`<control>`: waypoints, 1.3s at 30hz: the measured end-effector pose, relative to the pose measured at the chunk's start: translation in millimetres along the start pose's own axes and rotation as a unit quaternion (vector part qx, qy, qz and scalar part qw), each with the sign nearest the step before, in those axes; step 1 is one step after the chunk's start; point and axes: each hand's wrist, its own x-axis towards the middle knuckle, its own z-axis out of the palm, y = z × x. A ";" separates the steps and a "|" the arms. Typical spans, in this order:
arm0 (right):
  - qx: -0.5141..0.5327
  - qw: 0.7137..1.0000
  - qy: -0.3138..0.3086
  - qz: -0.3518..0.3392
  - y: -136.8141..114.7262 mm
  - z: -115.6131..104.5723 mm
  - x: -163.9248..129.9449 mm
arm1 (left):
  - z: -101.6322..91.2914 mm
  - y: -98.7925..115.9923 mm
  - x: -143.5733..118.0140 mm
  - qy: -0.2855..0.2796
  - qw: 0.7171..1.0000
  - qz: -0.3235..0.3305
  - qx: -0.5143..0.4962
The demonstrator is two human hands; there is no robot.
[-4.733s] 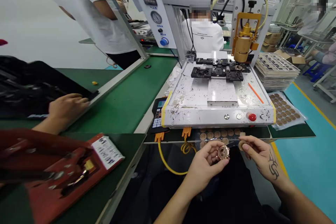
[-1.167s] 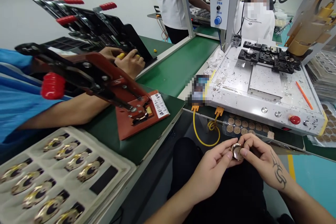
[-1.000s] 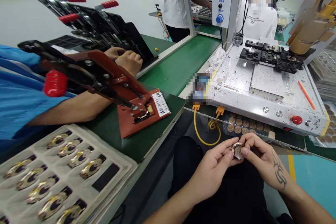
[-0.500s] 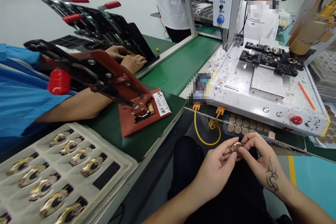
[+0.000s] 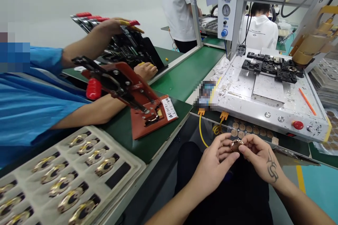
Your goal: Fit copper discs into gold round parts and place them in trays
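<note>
My left hand [image 5: 215, 163] and my right hand [image 5: 260, 156] meet above my lap, both pinching a small round gold-coloured part [image 5: 236, 144] between thumbs and fingertips. The part is mostly hidden by my fingers. Just beyond my hands, under the machine's front edge, lies a sheet of round brown discs [image 5: 248, 133]. My right wrist carries a dark tattoo.
A white dispensing machine [image 5: 266, 95] with black fixtures [image 5: 271, 66] stands ahead. At left, a red clamp press [image 5: 132, 91] sits on the green bench; a co-worker's arm in a blue sleeve [image 5: 87, 112] lies beside it. A tray of gold parts [image 5: 66, 179] is near left. Other people stand behind.
My view has dropped slightly and shifted. My hands keep pressing on the gold part. The co-worker's hand has lifted onto the red-handled clamps at the back left.
</note>
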 end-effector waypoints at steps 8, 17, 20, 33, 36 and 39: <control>0.082 0.996 -0.012 0.015 -3.9 19.8 -1.2 | -0.5 11.4 -10.2 0.034 0.996 0.037 0.079; -0.150 0.954 -0.119 -0.230 -14.4 4.2 10.8 | -9.1 11.5 -9.7 0.053 0.985 0.058 0.151; -0.245 0.896 -0.162 -0.333 -16.3 -2.3 19.1 | -10.6 12.5 -15.8 0.078 0.978 0.082 0.177; -0.221 0.882 -0.106 -0.404 -47.1 40.9 68.3 | -183.2 179.0 2.6 0.170 0.673 0.466 0.549; -0.193 0.888 -0.101 -0.404 -46.8 51.4 78.9 | -194.1 192.3 18.2 0.156 0.672 0.469 0.551; -0.167 0.892 -0.125 -0.402 -49.0 71.0 101.1 | -195.1 223.5 32.9 0.214 0.673 0.489 0.513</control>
